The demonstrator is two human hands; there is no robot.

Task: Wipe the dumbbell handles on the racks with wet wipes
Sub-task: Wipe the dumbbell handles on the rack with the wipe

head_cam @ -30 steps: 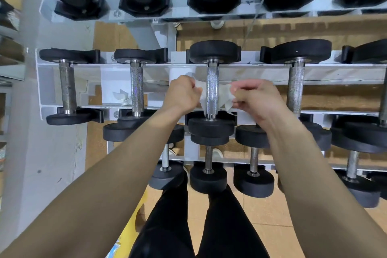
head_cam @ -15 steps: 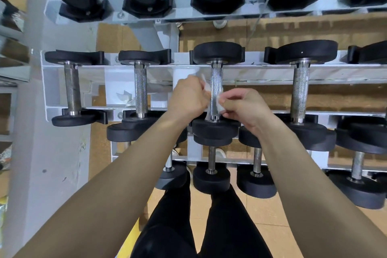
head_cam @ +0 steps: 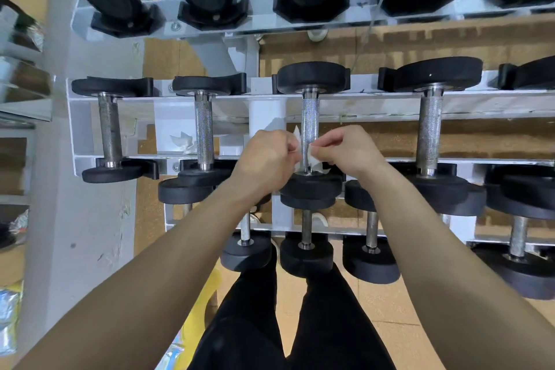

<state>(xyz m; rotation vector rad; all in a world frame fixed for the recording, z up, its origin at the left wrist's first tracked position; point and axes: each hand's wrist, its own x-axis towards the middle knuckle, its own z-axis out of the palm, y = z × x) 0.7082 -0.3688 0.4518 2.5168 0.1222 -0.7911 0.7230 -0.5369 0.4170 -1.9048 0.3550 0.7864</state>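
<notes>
In the head view, the black weight heads and the white rack [head_cam: 375, 113] carry no marking that can be read at this size. A small pale dot shows on the far head of the next dumbbell to the right [head_cam: 430, 129].

Both forearms reach forward from the bottom corners and meet at the dumbbell [head_cam: 312, 76] lying third from the left on the middle tier. Its knurled steel handle [head_cam: 310, 117] runs away from the person, between a far head seated in a black cradle and a near head just beyond the wrists.

The left hand [head_cam: 267, 156] is just left of the handle, back of the hand up and fingers curled inward, and it pinches one end of the wet wipe [head_cam: 315, 161]. The right hand [head_cam: 350, 150] is just right of the handle, with thumb and forefinger pinched on the other end and the other fingers folded under. The wipe passes round the near part of the handle, close to the near head. A white tip sticks up beside the left fingers, and a creased flap hangs below the right thumb. The far part of the handle is bare and shiny.

A crumpled white wipe [head_cam: 183, 141] lies on the rack's frame between the first two dumbbells of this tier, just left of the second handle. The person's black trouser legs [head_cam: 288, 324] stand on the tan tiled floor [head_cam: 369, 303] below.
</notes>
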